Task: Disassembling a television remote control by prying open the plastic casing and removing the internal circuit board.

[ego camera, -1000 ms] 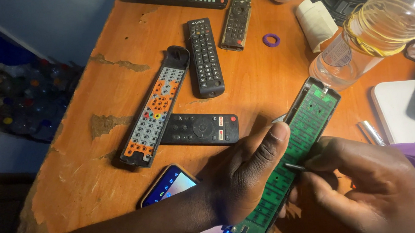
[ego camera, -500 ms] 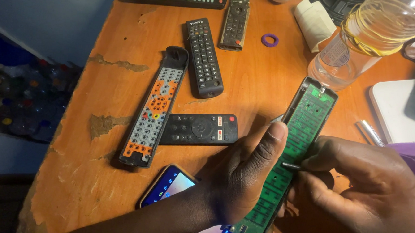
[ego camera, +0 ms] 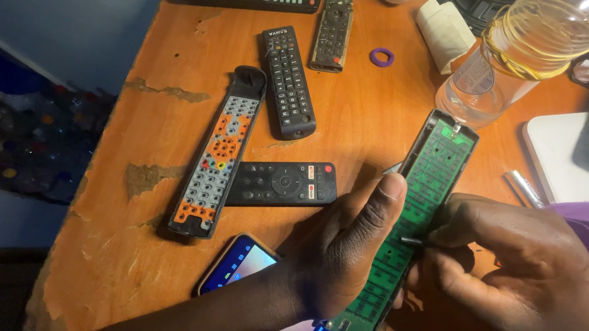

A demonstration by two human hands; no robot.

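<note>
The left hand [ego camera: 342, 250] is closed around an opened remote control [ego camera: 412, 223], thumb laid along its near edge, gripping the lower half so the long body slants up and away from the wrist. The front cover and keypad are off this remote: its green circuit board [ego camera: 436, 171] lies bare in the dark shell, contact pads facing up. The right hand [ego camera: 508, 262] is curled shut on a thin metal tool [ego camera: 416, 242], apparently a small screwdriver or probe, whose tip touches the board about midway along, just beside the left thumb.

Judging from this, the opening-up is done and the work on the board is under way; closing the case is still ahead. A second dismantled remote [ego camera: 217, 156] lies beyond the left hand on the orange bench [ego camera: 142, 214], showing its grey and orange rubber keypad, so it is also open and not reassembled. Touching it, nearer the left hand, is a small black remote [ego camera: 281, 184], whole. Farther off sit a long black remote [ego camera: 289, 82] and another remote [ego camera: 331, 28], both cased. A phone [ego camera: 236, 269] with a lit screen lies just under the left forearm. Beyond the right hand stands a clear bottle [ego camera: 523, 46] of yellowish liquid, with a purple ring [ego camera: 381, 57] and a roll of white tape [ego camera: 443, 31] well apart from both hands.
</note>
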